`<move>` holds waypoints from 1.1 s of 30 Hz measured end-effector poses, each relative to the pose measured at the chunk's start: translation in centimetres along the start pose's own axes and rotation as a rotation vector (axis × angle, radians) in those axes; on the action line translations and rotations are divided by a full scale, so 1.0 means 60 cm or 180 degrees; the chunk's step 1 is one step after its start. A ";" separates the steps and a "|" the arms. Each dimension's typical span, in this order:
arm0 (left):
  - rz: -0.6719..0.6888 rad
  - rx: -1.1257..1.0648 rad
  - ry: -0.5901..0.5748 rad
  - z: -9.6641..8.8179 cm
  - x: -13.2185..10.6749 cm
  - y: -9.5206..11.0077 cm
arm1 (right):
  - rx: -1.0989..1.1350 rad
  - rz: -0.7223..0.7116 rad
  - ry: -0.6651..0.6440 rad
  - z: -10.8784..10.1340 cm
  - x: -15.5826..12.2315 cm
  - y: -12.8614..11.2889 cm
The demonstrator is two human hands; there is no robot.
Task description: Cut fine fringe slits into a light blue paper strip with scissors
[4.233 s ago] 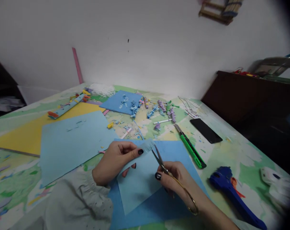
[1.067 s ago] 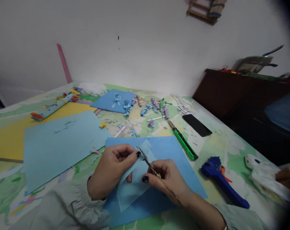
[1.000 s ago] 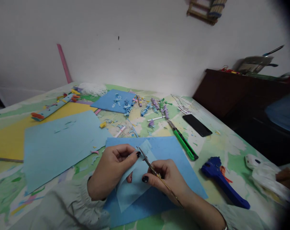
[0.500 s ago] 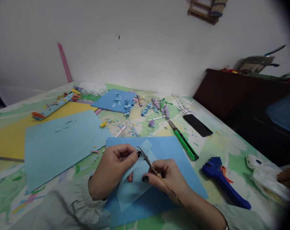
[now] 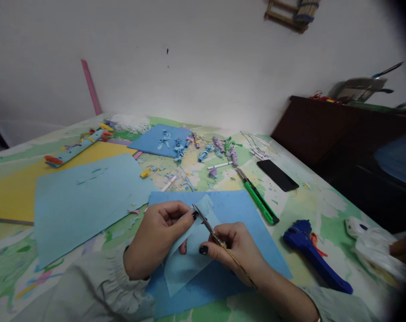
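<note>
Scissors (image 5: 206, 223), blades seemingly nearly together, sit in the curled right hand (image 5: 241, 251); left hand (image 5: 160, 235) pinches pale-blue paper (image 5: 188, 267).

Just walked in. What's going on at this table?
A person is working on light blue paper with scissors. The left hand pinches the paper; the right hand holds the scissors, blades at the paper beside the left thumb. Narrow slits show near the paper's far end. A blue sheet lies beneath. To the right, a green cutter with its blade out and a dark blue tool lie on the table, untouched.
</note>
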State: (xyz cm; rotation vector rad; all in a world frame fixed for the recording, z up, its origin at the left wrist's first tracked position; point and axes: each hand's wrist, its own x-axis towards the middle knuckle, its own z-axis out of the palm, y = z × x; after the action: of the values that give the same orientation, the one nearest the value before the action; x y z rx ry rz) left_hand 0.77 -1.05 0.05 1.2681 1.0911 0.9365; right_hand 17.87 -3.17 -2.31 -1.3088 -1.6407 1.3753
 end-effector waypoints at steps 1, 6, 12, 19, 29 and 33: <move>0.0000 0.0002 0.0005 0.000 0.000 0.000 | -0.0006 0.0008 0.0000 0.000 0.000 0.000; -0.0042 0.0013 0.0048 0.001 0.000 0.003 | -0.0057 0.0020 0.0027 0.000 0.001 0.002; -0.0091 -0.0048 0.0001 0.000 0.000 0.004 | 0.0001 -0.0010 0.0012 0.001 0.001 0.002; -0.0078 0.0015 -0.0011 0.001 -0.001 0.006 | 0.0671 -0.0387 -0.0494 -0.002 -0.007 -0.011; 0.0013 0.0187 0.0020 0.001 -0.003 0.007 | 0.0666 -0.0475 -0.0517 -0.002 -0.007 -0.014; -0.0015 0.0240 0.0045 0.002 -0.004 0.009 | 0.0701 -0.0446 -0.0474 -0.001 -0.006 -0.015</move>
State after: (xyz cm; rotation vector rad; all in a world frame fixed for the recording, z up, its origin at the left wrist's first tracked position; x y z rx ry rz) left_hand 0.87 -1.25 0.61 1.3213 1.1494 0.9093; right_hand 17.77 -3.49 -1.42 -0.9679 -1.5913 1.5485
